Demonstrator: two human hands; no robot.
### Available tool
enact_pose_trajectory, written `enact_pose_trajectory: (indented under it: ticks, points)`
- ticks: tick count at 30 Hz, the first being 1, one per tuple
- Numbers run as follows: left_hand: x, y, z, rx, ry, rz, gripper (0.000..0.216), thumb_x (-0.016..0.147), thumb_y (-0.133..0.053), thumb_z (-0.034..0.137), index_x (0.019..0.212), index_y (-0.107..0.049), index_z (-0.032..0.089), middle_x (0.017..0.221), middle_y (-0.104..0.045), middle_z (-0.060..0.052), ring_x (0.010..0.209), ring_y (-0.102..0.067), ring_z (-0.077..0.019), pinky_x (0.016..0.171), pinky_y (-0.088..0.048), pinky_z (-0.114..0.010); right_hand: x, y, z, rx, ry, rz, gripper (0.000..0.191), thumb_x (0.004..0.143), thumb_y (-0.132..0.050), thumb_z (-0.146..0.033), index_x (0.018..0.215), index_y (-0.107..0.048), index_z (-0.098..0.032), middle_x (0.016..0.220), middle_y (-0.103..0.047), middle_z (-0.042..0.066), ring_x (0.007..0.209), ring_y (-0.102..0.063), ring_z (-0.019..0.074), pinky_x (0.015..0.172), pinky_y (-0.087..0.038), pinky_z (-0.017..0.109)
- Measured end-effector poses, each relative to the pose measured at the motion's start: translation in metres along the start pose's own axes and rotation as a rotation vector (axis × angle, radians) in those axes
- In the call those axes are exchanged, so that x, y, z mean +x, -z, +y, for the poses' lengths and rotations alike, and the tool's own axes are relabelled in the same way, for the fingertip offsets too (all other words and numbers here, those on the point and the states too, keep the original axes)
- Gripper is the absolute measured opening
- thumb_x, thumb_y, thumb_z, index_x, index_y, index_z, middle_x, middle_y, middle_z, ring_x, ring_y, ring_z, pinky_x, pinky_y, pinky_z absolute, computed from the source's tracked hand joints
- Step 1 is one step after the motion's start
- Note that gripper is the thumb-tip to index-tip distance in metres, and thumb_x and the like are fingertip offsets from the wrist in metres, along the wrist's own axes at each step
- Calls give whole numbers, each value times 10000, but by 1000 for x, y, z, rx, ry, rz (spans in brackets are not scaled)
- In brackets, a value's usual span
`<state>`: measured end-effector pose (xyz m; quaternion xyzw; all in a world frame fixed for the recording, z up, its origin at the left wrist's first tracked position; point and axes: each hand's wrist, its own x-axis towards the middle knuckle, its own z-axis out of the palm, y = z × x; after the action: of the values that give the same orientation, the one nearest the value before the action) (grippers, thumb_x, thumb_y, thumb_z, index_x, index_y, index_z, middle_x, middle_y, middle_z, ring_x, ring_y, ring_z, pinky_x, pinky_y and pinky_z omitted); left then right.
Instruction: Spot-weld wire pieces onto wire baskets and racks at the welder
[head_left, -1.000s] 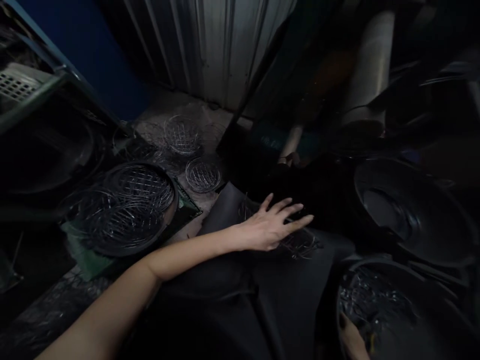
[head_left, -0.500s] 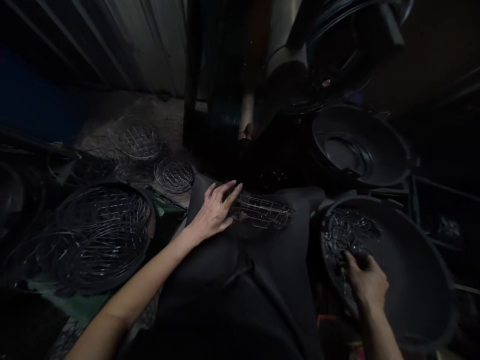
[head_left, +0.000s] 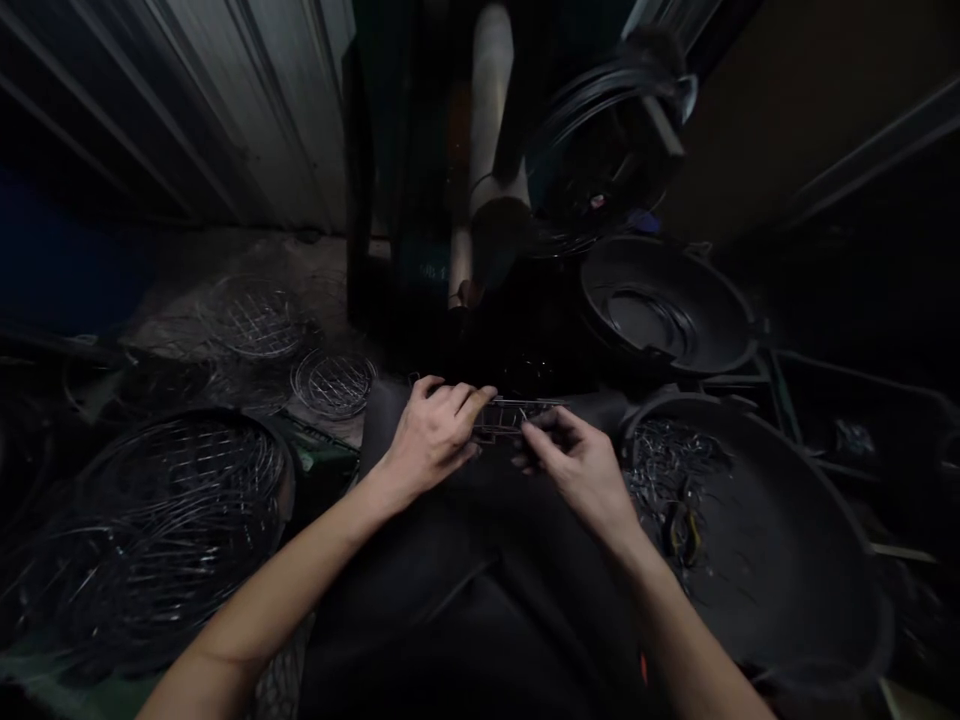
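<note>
Wire is what both hands close on: the left hand (head_left: 435,435) curls its fingers over the left end of a small wire rack (head_left: 514,415), while the right hand (head_left: 577,465) pinches its right part between thumb and fingertips. It sits over the dark cloth (head_left: 465,560) on the lap, near that cloth's far edge. A black basin (head_left: 795,560) of loose wire pieces stands just right, and round wire grids (head_left: 187,500) lie stacked at left.
</note>
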<state>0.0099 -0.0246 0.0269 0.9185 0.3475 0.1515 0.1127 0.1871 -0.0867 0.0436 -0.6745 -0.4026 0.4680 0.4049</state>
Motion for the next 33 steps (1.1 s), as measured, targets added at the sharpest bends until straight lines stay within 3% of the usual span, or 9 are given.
enact_pose_trajectory:
  ticks: [6, 15, 22, 33]
  points:
    - [5, 9, -12, 13, 58, 44, 561, 764, -584, 218, 1282, -390, 125, 1102, -600, -87, 976, -572, -220, 914, -332, -391, 21, -26, -3, -267, 295, 207, 231, 820, -554, -411, 763, -568, -188, 687, -631, 1, 589, -590, 131, 567, -454, 222]
    - [17, 16, -38, 37, 123, 117, 516, 764, -557, 171, 1254, -405, 116, 1101, -600, -97, 1014, -575, -220, 899, -363, -372, 62, -51, -10, -337, 613, 283, 167, 841, -542, -335, 767, -563, -187, 653, -605, -20, 543, -541, 106, 564, -430, 209]
    - [26, 10, -57, 89, 98, 214, 519, 763, -558, 166, 1257, -411, 104, 1157, -590, -117, 1046, -571, -222, 910, -374, -367, 80, -58, -14, -331, 689, 299, 153, 849, -546, -321, 775, -561, -188, 665, -605, -17, 558, -551, 109, 571, -431, 209]
    - [41, 13, -65, 84, 109, 234, 525, 752, -573, 178, 1249, -422, 100, 1148, -593, -110, 1033, -569, -224, 907, -377, -358, 94, -59, -21, -369, 761, 367, 161, 854, -532, -315, 752, -546, -191, 644, -588, -17, 545, -537, 109, 553, -414, 209]
